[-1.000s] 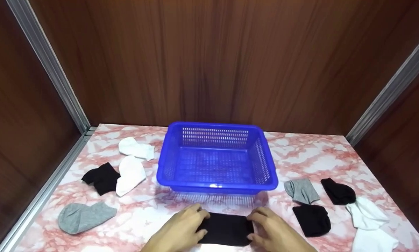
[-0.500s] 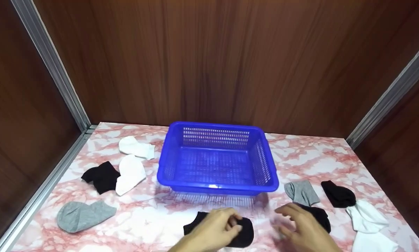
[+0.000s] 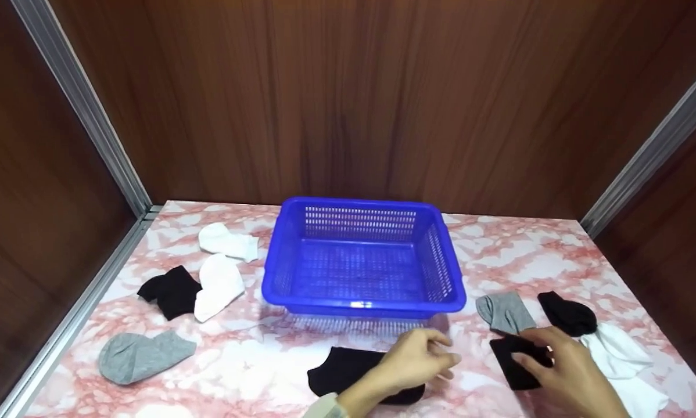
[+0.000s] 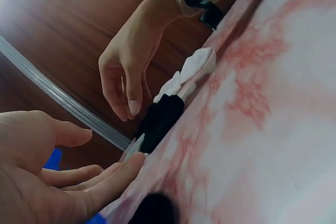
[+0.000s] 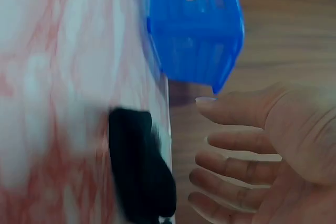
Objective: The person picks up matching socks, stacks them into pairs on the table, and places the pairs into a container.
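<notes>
A flat black sock (image 3: pixel 345 371) lies in front of the basket. My left hand (image 3: pixel 415 360) hovers above its right end with loosely bent fingers, holding nothing; in the left wrist view the left hand (image 4: pixel 68 177) shows its fingers extended. Farther right, my right hand (image 3: pixel 569 371) is over another black sock (image 3: pixel 513 363), partly covering it. The right wrist view shows this right hand (image 5: pixel 252 156) with fingers spread, apart from the black sock (image 5: pixel 139 166). A grey sock (image 3: pixel 506 312), a black sock (image 3: pixel 567 314) and white socks (image 3: pixel 618 351) lie around the right hand.
A blue plastic basket (image 3: pixel 359 305) stands in the middle, with nothing in it. At left lie two white socks (image 3: pixel 220 284), a black sock (image 3: pixel 171 292) and a grey sock (image 3: pixel 144 355). Brown wood-look panels (image 3: pixel 348 104) enclose the marbled tabletop (image 3: pixel 237 371).
Both hands have let go of the middle black sock, which is now unfolded to a longer shape. The right hand moved right to the other black sock; the left hand also shifted right.
</notes>
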Available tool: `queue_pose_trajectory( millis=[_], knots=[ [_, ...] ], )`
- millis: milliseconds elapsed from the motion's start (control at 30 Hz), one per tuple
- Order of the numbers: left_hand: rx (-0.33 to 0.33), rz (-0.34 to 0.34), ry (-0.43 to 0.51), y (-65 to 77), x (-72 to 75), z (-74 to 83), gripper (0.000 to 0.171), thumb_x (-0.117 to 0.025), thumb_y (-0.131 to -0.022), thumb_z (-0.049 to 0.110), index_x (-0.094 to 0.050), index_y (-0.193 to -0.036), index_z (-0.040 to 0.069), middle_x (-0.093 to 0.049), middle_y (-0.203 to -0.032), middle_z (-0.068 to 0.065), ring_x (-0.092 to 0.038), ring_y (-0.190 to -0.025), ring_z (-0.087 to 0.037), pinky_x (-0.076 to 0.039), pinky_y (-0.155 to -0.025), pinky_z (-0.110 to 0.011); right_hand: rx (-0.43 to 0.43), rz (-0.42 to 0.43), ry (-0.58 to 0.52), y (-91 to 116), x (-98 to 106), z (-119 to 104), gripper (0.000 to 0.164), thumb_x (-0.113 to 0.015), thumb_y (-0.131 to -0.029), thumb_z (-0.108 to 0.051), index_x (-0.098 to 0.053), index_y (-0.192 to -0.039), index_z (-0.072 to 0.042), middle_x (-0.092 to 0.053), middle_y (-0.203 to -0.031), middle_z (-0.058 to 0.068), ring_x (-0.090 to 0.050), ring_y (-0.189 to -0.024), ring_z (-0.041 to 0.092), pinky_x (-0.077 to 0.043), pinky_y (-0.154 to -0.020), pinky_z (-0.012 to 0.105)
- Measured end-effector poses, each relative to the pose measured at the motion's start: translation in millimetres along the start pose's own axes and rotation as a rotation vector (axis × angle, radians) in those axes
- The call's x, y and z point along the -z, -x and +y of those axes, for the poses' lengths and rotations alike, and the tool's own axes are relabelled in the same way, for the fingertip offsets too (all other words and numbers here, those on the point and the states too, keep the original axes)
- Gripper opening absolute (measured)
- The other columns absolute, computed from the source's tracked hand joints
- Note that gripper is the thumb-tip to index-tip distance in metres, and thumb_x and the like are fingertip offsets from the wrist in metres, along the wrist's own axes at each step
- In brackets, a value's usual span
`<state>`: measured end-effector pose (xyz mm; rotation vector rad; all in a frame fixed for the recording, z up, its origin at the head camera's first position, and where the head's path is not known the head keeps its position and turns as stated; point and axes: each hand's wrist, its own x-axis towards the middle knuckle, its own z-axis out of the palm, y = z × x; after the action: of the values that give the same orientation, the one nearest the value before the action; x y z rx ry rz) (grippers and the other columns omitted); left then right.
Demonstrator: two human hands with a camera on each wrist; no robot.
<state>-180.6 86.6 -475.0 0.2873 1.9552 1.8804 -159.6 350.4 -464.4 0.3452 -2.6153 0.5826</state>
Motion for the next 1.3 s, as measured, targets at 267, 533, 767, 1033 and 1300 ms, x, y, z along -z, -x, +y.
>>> queue_pose_trajectory(
  millis=[267, 533, 767, 1033, 1300],
  knots=[
    [0.142, 0.119, 0.160, -35.2, -38.5, -2.8, 0.021, -0.071, -0.085, 0.005, -0.060, -0.100, -0.003, -0.069, -0.079, -0.020, -0.071, -0.065, -0.037, -0.060, -0.055, -0.037, -0.152, -0.001, 0.030, -0.4, 3.1, 20.6, 0.035, -0.085, -0.073, -0.016, -0.070, -0.102, -0.005, -0.068, -0.097, 0.009, -0.064, -0.082, 0.015, -0.050, -0.065, 0.025],
    [0.179, 0.171, 0.274, -55.4, -68.1, -9.7, 0.012, -0.065, -0.088, 0.001, -0.057, -0.080, -0.004, -0.068, -0.072, -0.028, -0.071, -0.067, -0.044, -0.060, -0.054, -0.038, -0.432, -0.166, -0.025, 6.4, 5.7, 29.4, 0.047, -0.075, -0.086, -0.037, -0.062, -0.112, 0.000, -0.068, -0.110, 0.023, -0.070, -0.094, 0.036, -0.049, -0.070, 0.026],
    [0.201, 0.163, 0.325, -64.2, -82.9, -12.1, 0.013, -0.062, -0.085, -0.002, -0.062, -0.077, -0.012, -0.067, -0.070, -0.034, -0.069, -0.065, -0.050, -0.059, -0.051, -0.037, -0.437, -0.226, -0.035, 8.0, -5.8, 29.0, 0.049, -0.077, -0.084, -0.031, -0.060, -0.114, 0.004, -0.069, -0.109, 0.027, -0.071, -0.091, 0.034, -0.053, -0.071, 0.032],
    [0.205, 0.178, 0.242, -63.8, -84.2, -11.4, 0.016, -0.072, -0.083, 0.004, -0.064, -0.073, -0.005, -0.068, -0.063, -0.025, -0.065, -0.043, -0.029, -0.054, -0.042, -0.030, -0.454, -0.256, -0.025, 5.8, -12.3, 21.8, 0.050, -0.078, -0.082, -0.027, -0.059, -0.118, 0.001, -0.071, -0.102, 0.023, -0.070, -0.090, 0.032, -0.053, -0.073, 0.038],
    [0.144, 0.222, 0.039, -61.1, -84.9, -8.3, 0.022, -0.076, -0.076, -0.001, -0.062, -0.059, 0.004, -0.062, -0.049, -0.010, -0.050, -0.032, -0.009, -0.051, -0.038, -0.027, -0.476, -0.282, -0.047, 2.8, -13.2, 17.9, 0.046, -0.078, -0.082, -0.027, -0.062, -0.118, -0.003, -0.072, -0.096, 0.015, -0.067, -0.088, 0.024, -0.050, -0.072, 0.035]
  ],
)
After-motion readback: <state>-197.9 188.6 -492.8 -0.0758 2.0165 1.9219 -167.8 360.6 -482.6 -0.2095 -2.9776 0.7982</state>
